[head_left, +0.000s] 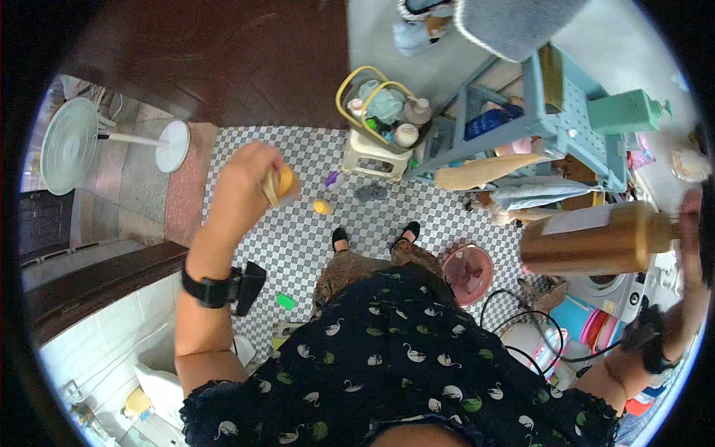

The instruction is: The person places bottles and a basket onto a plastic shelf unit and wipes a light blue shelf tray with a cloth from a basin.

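Observation:
Raised at the left, my left hand (pixel 249 182) is closed around a small yellow-orange object (pixel 285 179) with a tan edge; motion blur hides its exact kind. At the far right, my right hand (pixel 691 242) grips a large golden-brown bottle (pixel 585 238) by its neck end. The bottle lies sideways in the air, its base pointing left, with a pale label on its side. Part of that hand is cut by the view's dark rim. Both wrists wear black bands, and the left one carries a black block.
A light blue shelf rack (pixel 532 112) holds a green pump bottle (pixel 624 112). A yellow-handled basket (pixel 365 134) stands on a white stool (pixel 372 160). A pink basin (pixel 468 274), a grey cloth (pixel 370 192) and a black hose (pixel 547 320) are on the checkered floor (pixel 298 246). A fan (pixel 71 145) stands left.

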`<state>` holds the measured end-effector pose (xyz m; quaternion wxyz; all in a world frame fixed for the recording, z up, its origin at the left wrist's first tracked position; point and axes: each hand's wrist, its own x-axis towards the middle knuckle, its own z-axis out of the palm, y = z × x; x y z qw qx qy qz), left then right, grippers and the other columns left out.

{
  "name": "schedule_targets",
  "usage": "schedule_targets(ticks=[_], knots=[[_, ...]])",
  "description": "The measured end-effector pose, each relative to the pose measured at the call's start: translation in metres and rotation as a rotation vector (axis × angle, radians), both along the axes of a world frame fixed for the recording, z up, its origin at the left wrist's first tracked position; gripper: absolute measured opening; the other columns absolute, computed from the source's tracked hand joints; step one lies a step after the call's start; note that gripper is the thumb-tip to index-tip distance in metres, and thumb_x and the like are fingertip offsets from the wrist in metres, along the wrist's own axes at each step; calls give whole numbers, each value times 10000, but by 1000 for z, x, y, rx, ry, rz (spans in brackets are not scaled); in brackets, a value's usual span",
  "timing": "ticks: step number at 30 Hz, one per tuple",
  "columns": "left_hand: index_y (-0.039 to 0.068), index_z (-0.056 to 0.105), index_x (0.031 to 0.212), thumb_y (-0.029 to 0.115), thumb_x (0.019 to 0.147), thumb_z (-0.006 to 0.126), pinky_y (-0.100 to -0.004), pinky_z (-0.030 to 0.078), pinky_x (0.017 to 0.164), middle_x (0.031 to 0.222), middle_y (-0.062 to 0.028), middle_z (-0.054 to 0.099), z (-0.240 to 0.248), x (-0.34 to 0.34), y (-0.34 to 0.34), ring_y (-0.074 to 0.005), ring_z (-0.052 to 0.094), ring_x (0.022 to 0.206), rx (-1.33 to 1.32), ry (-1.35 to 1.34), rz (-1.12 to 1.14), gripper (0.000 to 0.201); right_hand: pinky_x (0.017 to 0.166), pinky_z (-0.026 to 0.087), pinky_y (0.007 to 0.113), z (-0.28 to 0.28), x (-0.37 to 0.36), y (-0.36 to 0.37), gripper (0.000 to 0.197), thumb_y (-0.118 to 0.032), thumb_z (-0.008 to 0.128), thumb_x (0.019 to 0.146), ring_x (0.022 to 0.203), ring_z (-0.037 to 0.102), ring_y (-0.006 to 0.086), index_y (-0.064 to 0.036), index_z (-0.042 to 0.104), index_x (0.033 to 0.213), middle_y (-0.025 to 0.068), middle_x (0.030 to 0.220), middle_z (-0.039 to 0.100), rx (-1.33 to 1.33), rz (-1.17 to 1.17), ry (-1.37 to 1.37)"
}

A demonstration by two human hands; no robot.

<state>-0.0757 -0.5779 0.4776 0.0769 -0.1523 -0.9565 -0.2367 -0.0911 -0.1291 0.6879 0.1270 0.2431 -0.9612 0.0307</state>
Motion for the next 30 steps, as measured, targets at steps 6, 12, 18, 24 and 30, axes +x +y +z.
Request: schedule_targets(ticks=[6,12,18,24,30], knots=[[33,569,771,-9,631,639,-334,470,616,776,-104,532,-165,46,-87,-289,554,699,85,-219,183,163,626,406,303,-177,4,-119,260,51,630,551,729,515,237,-36,511,766,77,752,507,-286,92,-528],[48,569,825,19,682,607,-360,466,644,837,-154,511,-285,69,-95,-319,535,736,304,-634,436,151,620,490,373,-390,22,-173,261,-17,622,626,723,573,308,-125,538,848,92,947,501,-283,219,-765],[41,535,776,35,687,578,-404,409,686,803,-170,448,-403,116,-116,-356,473,754,122,-788,407,99,669,474,376,-533,1,-252,346,14,531,682,809,546,308,-149,538,988,110,972,460,-293,154,-1038],[46,507,823,115,678,594,-405,420,726,888,-174,412,-516,137,-116,-340,448,828,2,-981,404,182,673,450,363,-691,1,-287,168,-10,584,712,758,531,262,-13,483,845,125,941,384,-209,199,-1160],[31,486,912,218,679,648,-417,422,765,982,-183,366,-575,122,-110,-352,430,885,33,-1137,425,340,664,447,351,-795,-2,-316,138,40,514,735,780,527,276,-14,506,862,109,895,427,-195,257,-1001]])
